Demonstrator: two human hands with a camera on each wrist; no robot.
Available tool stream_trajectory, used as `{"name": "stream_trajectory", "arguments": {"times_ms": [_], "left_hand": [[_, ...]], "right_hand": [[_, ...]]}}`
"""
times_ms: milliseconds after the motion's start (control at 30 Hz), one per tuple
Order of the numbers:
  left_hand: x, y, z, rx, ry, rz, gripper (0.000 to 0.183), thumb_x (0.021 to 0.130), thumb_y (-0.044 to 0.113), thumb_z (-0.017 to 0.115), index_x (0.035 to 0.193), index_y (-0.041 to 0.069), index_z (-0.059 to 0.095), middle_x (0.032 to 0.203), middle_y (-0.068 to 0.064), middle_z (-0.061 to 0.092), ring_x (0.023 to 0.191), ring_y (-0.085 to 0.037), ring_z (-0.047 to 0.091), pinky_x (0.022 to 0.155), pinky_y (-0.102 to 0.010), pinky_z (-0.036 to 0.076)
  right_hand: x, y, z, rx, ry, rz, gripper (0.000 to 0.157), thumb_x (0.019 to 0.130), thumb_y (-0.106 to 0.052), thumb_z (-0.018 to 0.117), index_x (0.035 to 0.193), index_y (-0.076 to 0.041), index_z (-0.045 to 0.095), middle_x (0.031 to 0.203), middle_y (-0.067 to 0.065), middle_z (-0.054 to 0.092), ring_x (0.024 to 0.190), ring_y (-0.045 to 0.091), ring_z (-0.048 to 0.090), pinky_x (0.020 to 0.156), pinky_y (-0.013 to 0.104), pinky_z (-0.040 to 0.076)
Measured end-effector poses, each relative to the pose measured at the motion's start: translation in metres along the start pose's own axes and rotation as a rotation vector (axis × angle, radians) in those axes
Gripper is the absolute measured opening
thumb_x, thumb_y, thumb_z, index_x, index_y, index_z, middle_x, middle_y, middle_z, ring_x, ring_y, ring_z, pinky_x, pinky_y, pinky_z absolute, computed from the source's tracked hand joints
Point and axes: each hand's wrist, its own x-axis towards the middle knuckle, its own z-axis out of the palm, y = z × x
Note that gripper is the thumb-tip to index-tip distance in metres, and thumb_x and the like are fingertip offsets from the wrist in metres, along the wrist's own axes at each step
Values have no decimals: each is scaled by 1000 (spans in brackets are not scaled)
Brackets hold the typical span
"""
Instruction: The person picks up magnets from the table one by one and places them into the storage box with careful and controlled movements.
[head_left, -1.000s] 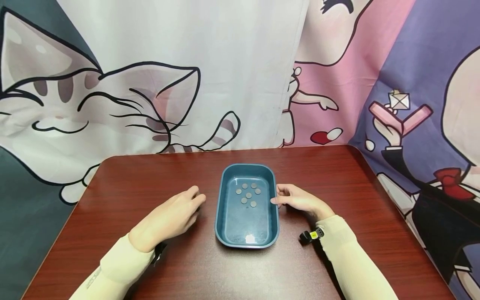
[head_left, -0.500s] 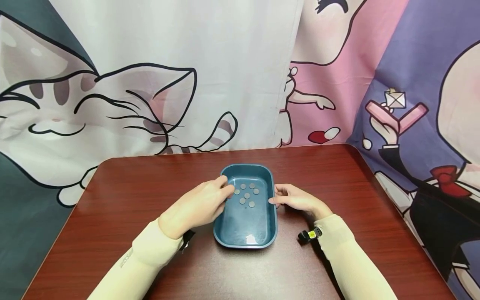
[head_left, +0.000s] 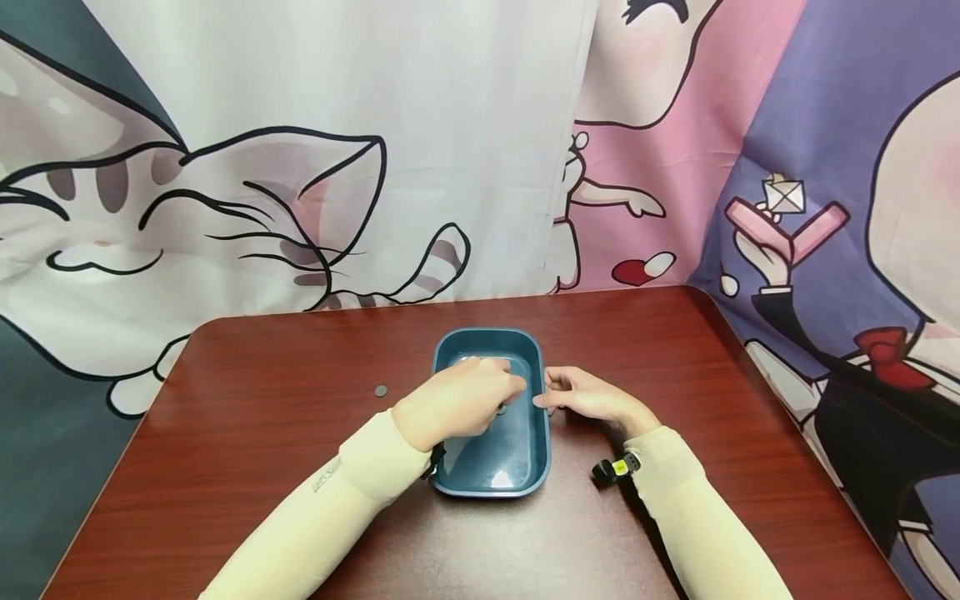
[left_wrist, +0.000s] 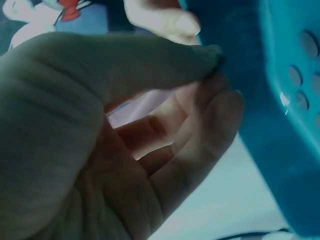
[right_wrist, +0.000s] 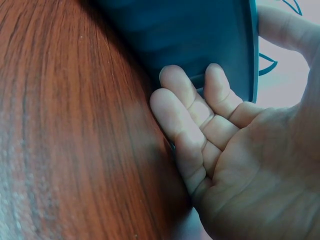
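A blue rectangular tray (head_left: 537, 467) sits on the table with several coins (left_wrist: 302, 100) in it; in the head view the left hand covers most of them. My left hand (head_left: 459, 398) is over the tray. Thumb and fingertip meet on a dark sliver (left_wrist: 220, 62), which looks like a coin's edge and is mostly hidden. My right hand (head_left: 588, 398) grips the tray's right side, thumb at the rim and fingers (right_wrist: 175, 115) curled against the outer wall. Left of the tray, a single coin (head_left: 381, 391) lies flat on the table.
The dark red wooden table (head_left: 285, 375) has rounded back corners. Behind it hangs a cloth (head_left: 480, 167) printed with cartoon figures. A small black wrist device (head_left: 606, 473) sticks out below the right sleeve.
My left hand has moved right, from the table beside the tray to above the coins. The lone coin on the table now shows. My right hand keeps its grip on the tray.
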Motion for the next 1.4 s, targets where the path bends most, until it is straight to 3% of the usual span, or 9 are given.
{"name": "stream_trajectory", "arguments": {"times_ms": [167,300,467,700,1400], "left_hand": [[13,2,14,-18,-124,-15,28,87,-4,72,73,19,63,68,7,53,63,-10,50,56,-21,38],[18,2,25,49,-188,4,22,85,0,75,77,20,69,69,8,54,66,-11,52,63,-24,41],[23,2,36,75,-233,3,34,85,-3,72,67,22,57,68,6,52,63,-11,51,59,-23,39],[25,2,45,60,-237,-11,40,83,-5,69,62,23,50,61,8,48,56,-10,48,50,-22,35],[24,-2,51,12,-210,-18,37,85,-4,68,64,22,53,64,7,50,59,-10,49,54,-22,37]], "right_hand": [[1,-1,-1,0,-9,-6,22,98,-27,66,90,-11,53,81,6,60,81,19,60,74,30,47],[1,-2,-1,-13,-10,-12,21,98,-26,66,89,-11,53,80,7,61,81,21,60,74,30,46],[2,-1,-1,-24,-7,-25,20,97,-23,66,89,-11,53,80,8,60,80,21,61,74,30,47],[2,-2,-1,-20,-13,-33,20,98,-23,66,90,-10,53,80,8,61,80,19,61,74,30,48],[-1,-1,-1,-18,-4,-14,22,98,-27,65,89,-11,53,81,7,60,80,19,61,74,29,45]]}}
